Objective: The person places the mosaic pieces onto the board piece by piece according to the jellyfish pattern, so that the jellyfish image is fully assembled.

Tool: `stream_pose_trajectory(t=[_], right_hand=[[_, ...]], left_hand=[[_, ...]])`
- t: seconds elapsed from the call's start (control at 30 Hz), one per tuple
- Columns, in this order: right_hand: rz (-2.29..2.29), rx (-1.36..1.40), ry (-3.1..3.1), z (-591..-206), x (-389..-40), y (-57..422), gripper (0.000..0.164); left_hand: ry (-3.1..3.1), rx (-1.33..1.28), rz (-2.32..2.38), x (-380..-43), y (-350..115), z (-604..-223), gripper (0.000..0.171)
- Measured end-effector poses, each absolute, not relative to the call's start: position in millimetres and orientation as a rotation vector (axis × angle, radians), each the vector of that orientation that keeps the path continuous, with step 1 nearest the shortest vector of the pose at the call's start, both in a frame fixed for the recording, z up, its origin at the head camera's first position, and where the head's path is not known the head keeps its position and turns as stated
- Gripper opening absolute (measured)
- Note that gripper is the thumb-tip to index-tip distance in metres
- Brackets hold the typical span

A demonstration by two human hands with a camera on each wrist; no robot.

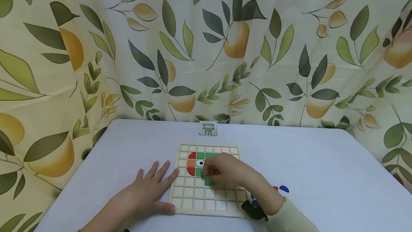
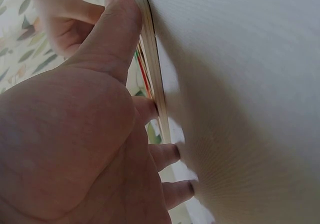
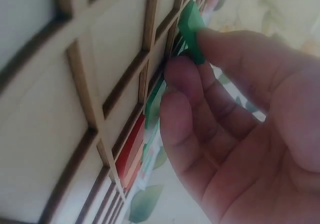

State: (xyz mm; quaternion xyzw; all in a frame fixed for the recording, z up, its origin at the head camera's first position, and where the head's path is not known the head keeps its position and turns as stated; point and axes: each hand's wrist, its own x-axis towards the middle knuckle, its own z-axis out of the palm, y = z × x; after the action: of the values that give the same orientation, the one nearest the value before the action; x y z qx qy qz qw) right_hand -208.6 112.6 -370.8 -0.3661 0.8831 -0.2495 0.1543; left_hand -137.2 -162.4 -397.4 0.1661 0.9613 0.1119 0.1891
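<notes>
A wooden grid board [image 1: 193, 203] lies on the table, with several tiles set in its upper rows. Those I make out are red rounded tiles [image 1: 191, 171], an orange tile [image 1: 191, 163], green tiles [image 1: 200, 155] and an eye tile [image 1: 200, 163]. My left hand [image 1: 146, 192] lies with fingers spread at the board's left edge; its thumb [image 2: 117, 29] touches the rim. Over the grid, my right hand [image 1: 226, 171] pinches a green tile [image 3: 191, 27] between thumb and finger, tilted against the board. This hand hides part of the pattern.
Blue pieces [image 1: 284, 189] and a bit of red [image 1: 275, 188] lie right of the board, partly behind my right forearm. A small picture card [image 1: 208, 128] is at the table's back edge. Behind hangs a leaf-and-fruit patterned curtain [image 1: 206, 81].
</notes>
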Motion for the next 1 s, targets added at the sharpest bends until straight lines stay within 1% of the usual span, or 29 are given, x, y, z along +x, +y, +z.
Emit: stream_pose_trajectory(t=[0.27, 0.47, 0.7, 0.83, 1.0], right_hand=[[-0.641, -1.110, 2.533, -367.4, -205.6, 109.7, 0.019], [-0.625, -1.102, 2.488, -367.5, -204.5, 107.6, 0.013], [-0.644, -1.119, 2.419, -366.3, -204.0, 109.4, 0.012], [-0.657, -1.154, 2.439, -359.7, -209.0, 119.6, 0.011], [-0.714, -1.064, 2.517, -345.0, -217.8, 146.1, 0.010]], left_hand=[[2.712, 0.486, 0.326, -137.4, -163.7, -397.6, 0.106], [2.709, 0.488, 0.332, -136.9, -163.6, -397.7, 0.106], [2.709, 0.475, 0.338, -134.5, -163.2, -395.5, 0.105], [2.711, 0.478, 0.334, -134.8, -163.0, -396.4, 0.105], [2.725, 0.491, 0.313, -135.8, -163.5, -397.4, 0.105]])
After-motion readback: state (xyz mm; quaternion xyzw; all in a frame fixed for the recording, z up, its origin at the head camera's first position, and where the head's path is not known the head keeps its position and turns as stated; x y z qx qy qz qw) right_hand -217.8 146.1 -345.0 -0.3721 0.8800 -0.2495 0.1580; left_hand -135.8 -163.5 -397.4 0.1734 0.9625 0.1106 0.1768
